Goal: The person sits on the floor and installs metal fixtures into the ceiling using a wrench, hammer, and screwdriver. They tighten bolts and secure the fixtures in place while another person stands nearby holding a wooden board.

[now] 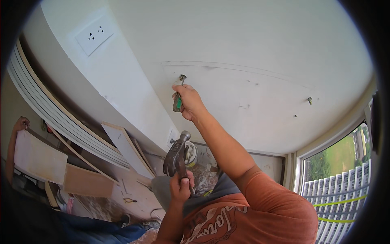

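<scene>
My right hand (187, 99) reaches up to the pale wall and grips a screwdriver (177, 102) by its dark and green handle. The tool's thin metal shaft points up into a small rough hole (182, 77) in the wall; how deep the tip sits I cannot tell. Lower down, in front of my body, my left hand (181, 186) is closed round the handle of a claw hammer (174, 159). The hammer's worn dark head is upright, apart from the screwdriver and the wall.
A metal bolt (310, 100) sticks out of the wall at right. A white power outlet (94, 35) is on the left wall face. Below are a white bucket (191, 153), leaning boards (124, 142) and pliers (130, 200). Another person's hand (22, 123) holds a panel (40, 154). A window (337, 175) stands right.
</scene>
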`<action>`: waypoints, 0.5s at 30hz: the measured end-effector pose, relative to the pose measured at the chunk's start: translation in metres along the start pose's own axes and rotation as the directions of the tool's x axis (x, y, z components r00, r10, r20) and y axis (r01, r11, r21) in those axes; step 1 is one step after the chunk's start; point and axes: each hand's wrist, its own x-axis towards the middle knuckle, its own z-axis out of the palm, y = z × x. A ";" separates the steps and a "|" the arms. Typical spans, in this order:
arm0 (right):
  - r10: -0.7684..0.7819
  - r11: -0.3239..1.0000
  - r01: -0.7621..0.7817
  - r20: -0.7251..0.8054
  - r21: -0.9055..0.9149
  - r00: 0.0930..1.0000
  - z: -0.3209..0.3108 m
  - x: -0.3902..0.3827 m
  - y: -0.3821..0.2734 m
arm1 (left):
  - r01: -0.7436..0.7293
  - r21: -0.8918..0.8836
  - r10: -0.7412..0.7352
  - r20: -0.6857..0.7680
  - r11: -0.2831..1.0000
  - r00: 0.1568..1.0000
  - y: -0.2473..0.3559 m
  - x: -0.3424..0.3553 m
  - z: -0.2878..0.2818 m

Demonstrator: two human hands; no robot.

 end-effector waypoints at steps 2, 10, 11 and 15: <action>-0.007 1.000 0.007 -0.056 -0.004 0.998 0.005 0.000 -0.002 | -0.025 0.046 0.026 -0.014 0.999 1.000 0.003 0.012 -0.002; -0.039 0.999 0.040 -0.063 0.013 0.997 0.016 0.003 0.003 | -0.260 0.020 0.260 -0.161 0.965 0.952 -0.025 0.075 -0.002; -0.048 0.999 0.049 -0.064 0.018 0.997 0.016 0.003 0.003 | 0.057 0.113 -0.042 -0.130 0.992 0.991 -0.029 0.078 -0.008; -0.039 0.999 0.038 -0.089 -0.022 0.995 0.011 0.003 0.002 | -0.157 0.084 0.165 -0.088 0.984 0.982 -0.034 0.071 -0.007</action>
